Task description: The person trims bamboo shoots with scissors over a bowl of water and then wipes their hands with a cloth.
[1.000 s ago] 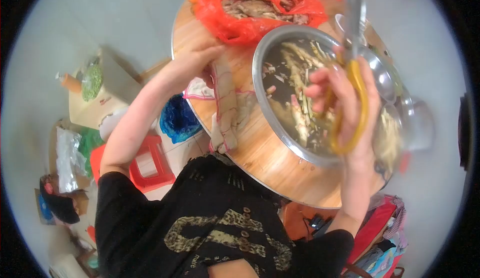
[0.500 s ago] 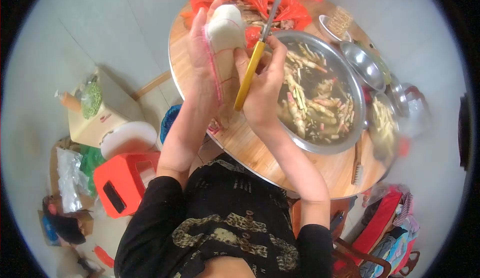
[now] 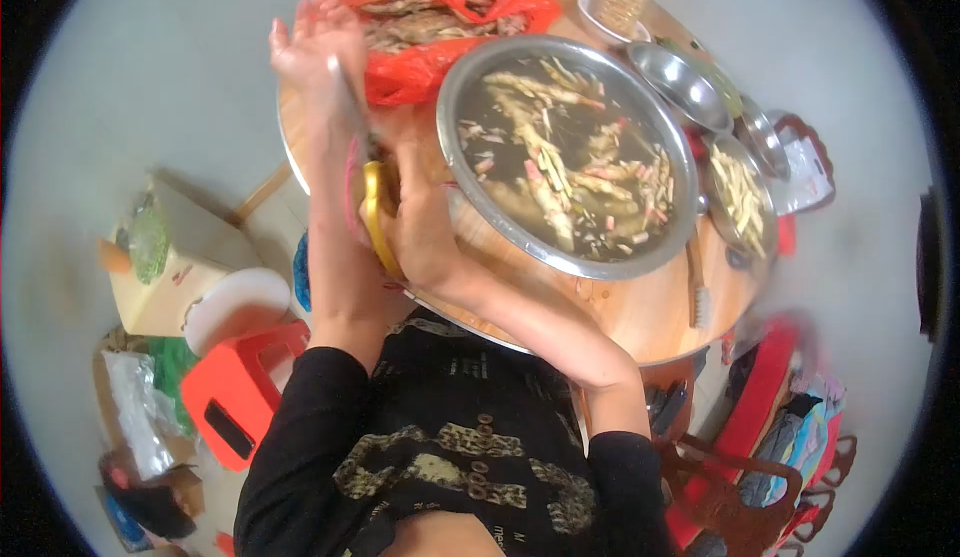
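Observation:
My left hand [image 3: 318,42] is raised at the table's far left, palm up, fingers stretched out and holding nothing. My right hand [image 3: 420,222] grips yellow-handled scissors [image 3: 378,219], whose blurred blades point up across my left wrist. Pink edging [image 3: 352,182] shows between my left forearm and the scissors; whatever it belongs to is mostly hidden. Right of my hands stands a large metal basin [image 3: 470,192] of cloudy water with pale, pink-tipped, ginger-like roots [image 3: 545,162] in it. Behind it, an open red plastic bag [image 3: 400,82] holds brown, soil-coloured roots [image 3: 430,22].
On the round wooden table [image 3: 640,307] lie a brush [image 3: 699,292], a steel bowl [image 3: 680,87] and a bowl of pale strips [image 3: 738,192]. A red stool [image 3: 230,387] with a dark phone on it stands at lower left, beside a cream cabinet [image 3: 180,262].
Both hands have moved left and the scissors have turned, showing a looped handle. The white, pink-edged piece formerly at my left palm is mostly out of sight. The whole view has shifted.

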A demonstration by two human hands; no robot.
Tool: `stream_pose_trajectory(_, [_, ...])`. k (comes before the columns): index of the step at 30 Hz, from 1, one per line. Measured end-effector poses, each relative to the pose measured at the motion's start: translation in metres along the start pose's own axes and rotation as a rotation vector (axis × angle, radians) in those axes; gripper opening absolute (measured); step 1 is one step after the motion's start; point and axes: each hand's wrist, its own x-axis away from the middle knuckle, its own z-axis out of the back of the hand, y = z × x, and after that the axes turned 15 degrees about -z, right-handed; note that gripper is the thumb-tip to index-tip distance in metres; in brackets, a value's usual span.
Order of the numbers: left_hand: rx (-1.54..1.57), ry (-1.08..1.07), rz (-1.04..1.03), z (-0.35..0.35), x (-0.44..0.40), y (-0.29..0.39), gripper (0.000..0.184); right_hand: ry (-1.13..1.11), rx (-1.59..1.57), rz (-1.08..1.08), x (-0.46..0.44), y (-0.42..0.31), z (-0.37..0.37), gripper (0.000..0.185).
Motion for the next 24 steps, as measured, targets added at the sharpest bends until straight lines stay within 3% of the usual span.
stream_pose_trajectory(2, [-0.57,-0.016,-0.158,-0.003,0.022,0.011,0.03,-0.017,0.093,-0.009,0.003,0.0,0.002,0.046])
stream_pose_trajectory(3, [-0.571,-0.016,-0.157,0.011,0.026,0.027,0.03,-0.016,0.093,-0.01,0.001,-0.006,0.004,0.046])
stream_pose_trajectory(5, [-1.455,-0.414,-0.445,0.047,0.035,0.069,0.033,0.067,0.019,0.085,-0.01,-0.023,0.007,0.045])
stream_pose_trajectory(7, [-1.337,-0.229,-0.343,0.027,0.095,0.073,0.025,0.104,0.051,0.138,-0.02,-0.042,0.013,0.047])
stream_pose_trajectory(9, [-1.145,-0.162,0.024,0.009,0.151,0.068,0.032,0.095,0.123,0.216,-0.028,-0.048,0.011,0.049])
stream_pose_trajectory(11, [-1.068,-0.242,0.084,0.037,0.167,0.066,0.044,0.088,0.147,0.321,-0.039,-0.041,-0.002,0.05])
stream_pose_trajectory(13, [-1.017,-0.242,0.159,0.049,0.176,0.068,0.046,-0.067,0.039,0.461,-0.044,-0.041,-0.015,0.052])
stream_pose_trajectory(14, [-0.995,-0.221,0.191,0.053,0.179,0.071,0.047,-0.2,0.009,0.406,-0.042,-0.04,-0.017,0.051])
stream_pose_trajectory(17, [-0.906,-0.153,0.204,0.052,0.177,0.075,0.051,-0.245,-0.221,0.333,-0.044,-0.031,-0.04,0.051])
stream_pose_trajectory(18, [-0.869,-0.122,0.201,0.05,0.174,0.076,0.052,-0.242,-0.223,0.34,-0.046,-0.025,-0.049,0.051])
stream_pose_trajectory(20, [-0.782,-0.065,0.198,0.045,0.171,0.077,0.054,-0.138,-0.473,0.076,-0.055,-0.013,-0.066,0.046])
stream_pose_trajectory(23, [-0.606,0.017,0.232,0.04,0.171,0.074,0.058,-0.119,-0.559,0.079,-0.071,-0.016,-0.066,0.046])
stream_pose_trajectory(24, [-0.466,0.031,0.329,0.036,0.172,0.07,0.063,-0.12,-0.593,0.055,-0.076,-0.012,-0.07,0.044])
